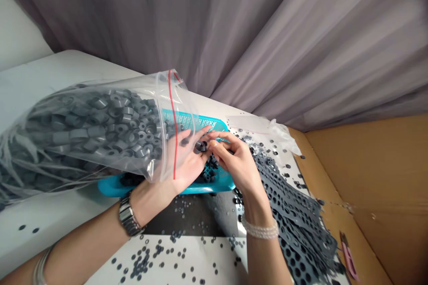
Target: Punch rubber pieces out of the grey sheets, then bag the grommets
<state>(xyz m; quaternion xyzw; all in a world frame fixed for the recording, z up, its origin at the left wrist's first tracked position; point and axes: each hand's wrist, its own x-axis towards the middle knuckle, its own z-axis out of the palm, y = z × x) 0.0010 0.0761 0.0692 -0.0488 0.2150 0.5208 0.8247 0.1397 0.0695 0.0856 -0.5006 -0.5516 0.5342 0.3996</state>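
Observation:
My left hand (187, 160) is palm up with its fingers stretched out, seen partly through the clear mouth of a zip bag (172, 124). Dark rubber rings (201, 146) rest on its palm and fingers. My right hand (236, 156) comes in from the right, thumb and fingers pinched together at the left fingertips. What the pinch holds is hidden. Grey short tube-shaped rings (123, 120) fill the bag, which lies on its side. Under both hands stands a turquoise basket (187, 189) with black pieces in it.
Punched rubber sheets (294, 205) lie stacked to the right. Small black discs (143, 262) are scattered over the white table (90, 218). A cardboard panel (371, 173) edges the right side, with pink-handled snips (348, 256) beside it. A grey curtain (200, 22) hangs behind.

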